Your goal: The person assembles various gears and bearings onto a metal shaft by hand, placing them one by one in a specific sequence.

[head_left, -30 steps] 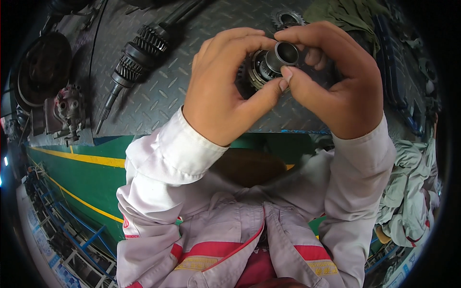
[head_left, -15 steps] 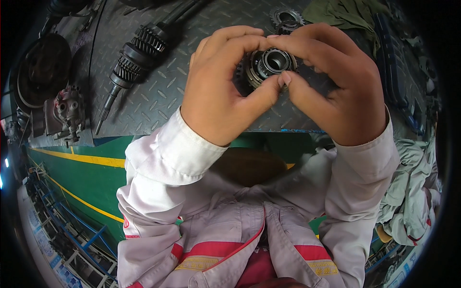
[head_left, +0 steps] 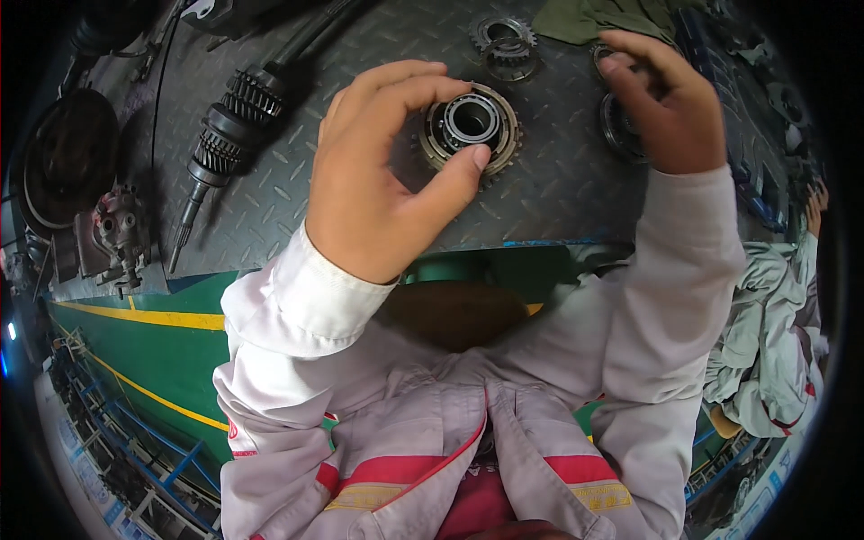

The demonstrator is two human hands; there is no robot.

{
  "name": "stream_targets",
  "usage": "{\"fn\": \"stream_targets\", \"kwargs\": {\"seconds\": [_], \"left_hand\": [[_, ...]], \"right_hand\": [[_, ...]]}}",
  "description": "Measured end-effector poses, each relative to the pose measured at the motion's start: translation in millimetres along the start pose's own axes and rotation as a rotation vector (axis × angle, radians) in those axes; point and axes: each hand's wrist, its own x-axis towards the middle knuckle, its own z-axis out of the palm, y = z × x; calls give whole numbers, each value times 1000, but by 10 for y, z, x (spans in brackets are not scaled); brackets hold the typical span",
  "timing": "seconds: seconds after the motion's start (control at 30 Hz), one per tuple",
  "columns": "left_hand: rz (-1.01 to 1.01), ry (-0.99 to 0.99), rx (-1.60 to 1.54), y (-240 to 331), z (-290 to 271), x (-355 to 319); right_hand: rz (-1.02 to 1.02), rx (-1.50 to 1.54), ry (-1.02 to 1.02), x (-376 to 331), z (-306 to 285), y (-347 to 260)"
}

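A gear assembly (head_left: 505,150) with stacked rings and a raised bright bearing collar stands on the metal bench. My left hand (head_left: 382,171) closes round it from the left, its thumb on the collar's near edge and its fingers at the far edge. At the right, my right hand (head_left: 670,112) has its fingers curled together beside a small dark ring (head_left: 600,56). Whether anything is pinched in those fingertips is hidden. Partly covered by this hand, a larger dark ring part (head_left: 616,130) lies on the bench.
Beyond the assembly lie a toothed ring (head_left: 493,31) and a thin ring (head_left: 515,61). A geared shaft (head_left: 220,144) stretches across the bench's left. Further left stand a metal housing (head_left: 121,229) and a round dark disc (head_left: 67,162). Green cloth (head_left: 594,20) lies at the back.
My right hand has left the gear assembly and moved right, toward the rings. My left hand stays on the assembly. The whole view has shifted slightly.
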Motion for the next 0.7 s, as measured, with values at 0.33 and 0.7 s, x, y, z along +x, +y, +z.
{"fn": "stream_targets", "kwargs": {"seconds": [0.33, 0.7], "left_hand": [[-152, 71, -221, -45, -94, -49], [-121, 90, -112, -82, -151, -86]], "right_hand": [[3, -274, -43, 235, 712, 87], [-172, -512, -19, 198, 669, -46]]}}
